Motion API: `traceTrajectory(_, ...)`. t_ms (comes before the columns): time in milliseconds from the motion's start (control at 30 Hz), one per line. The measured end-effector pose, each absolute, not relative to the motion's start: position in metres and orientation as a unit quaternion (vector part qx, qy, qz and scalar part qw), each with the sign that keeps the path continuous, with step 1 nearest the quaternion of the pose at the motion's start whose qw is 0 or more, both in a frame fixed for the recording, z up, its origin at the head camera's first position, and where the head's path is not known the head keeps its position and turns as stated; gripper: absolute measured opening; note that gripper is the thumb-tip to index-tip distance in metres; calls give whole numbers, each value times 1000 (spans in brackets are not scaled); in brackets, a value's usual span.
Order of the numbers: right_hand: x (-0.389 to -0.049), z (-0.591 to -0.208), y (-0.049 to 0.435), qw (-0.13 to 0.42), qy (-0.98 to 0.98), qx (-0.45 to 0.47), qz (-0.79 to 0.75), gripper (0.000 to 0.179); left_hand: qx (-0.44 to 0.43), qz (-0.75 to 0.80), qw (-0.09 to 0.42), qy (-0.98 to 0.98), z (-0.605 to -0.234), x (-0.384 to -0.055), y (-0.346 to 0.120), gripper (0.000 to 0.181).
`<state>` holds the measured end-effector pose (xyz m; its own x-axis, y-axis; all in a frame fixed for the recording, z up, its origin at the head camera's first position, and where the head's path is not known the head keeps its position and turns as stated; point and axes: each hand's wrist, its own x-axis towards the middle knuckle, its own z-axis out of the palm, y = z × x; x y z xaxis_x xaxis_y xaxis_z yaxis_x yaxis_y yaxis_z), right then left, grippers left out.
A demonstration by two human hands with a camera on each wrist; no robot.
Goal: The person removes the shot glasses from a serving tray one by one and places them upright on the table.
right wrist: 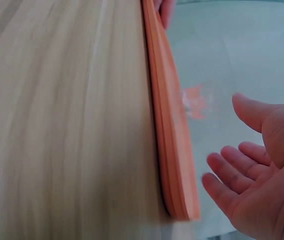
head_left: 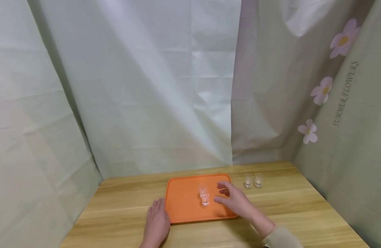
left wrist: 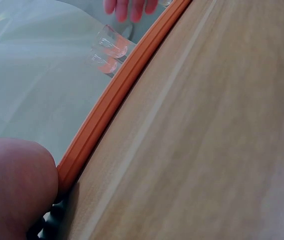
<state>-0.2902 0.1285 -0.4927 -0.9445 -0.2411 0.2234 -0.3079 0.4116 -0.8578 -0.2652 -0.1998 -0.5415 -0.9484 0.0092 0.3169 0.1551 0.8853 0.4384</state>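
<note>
An orange tray lies on the wooden table. On it, near the middle, stand two small clear shot glasses, a nearer glass and a farther glass that overlap in the head view. My left hand rests at the tray's left edge, its fingers fairly straight. Over the tray's right side hovers my right hand, thumb and fingers apart and nothing between them. The right wrist view confirms this empty right hand, with a blurred glass beyond the tray's rim.
Two more shot glasses, a left one and a right one, stand side by side on the table, right of the tray. Pale curtains with printed flowers enclose the table's back and sides.
</note>
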Motion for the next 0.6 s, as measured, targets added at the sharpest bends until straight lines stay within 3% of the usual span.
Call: traceTrajectory(600, -302, -508, 84, 28, -835, 161, 526, 45, -36, -237, 155, -958, -541, -266, -199, 48)
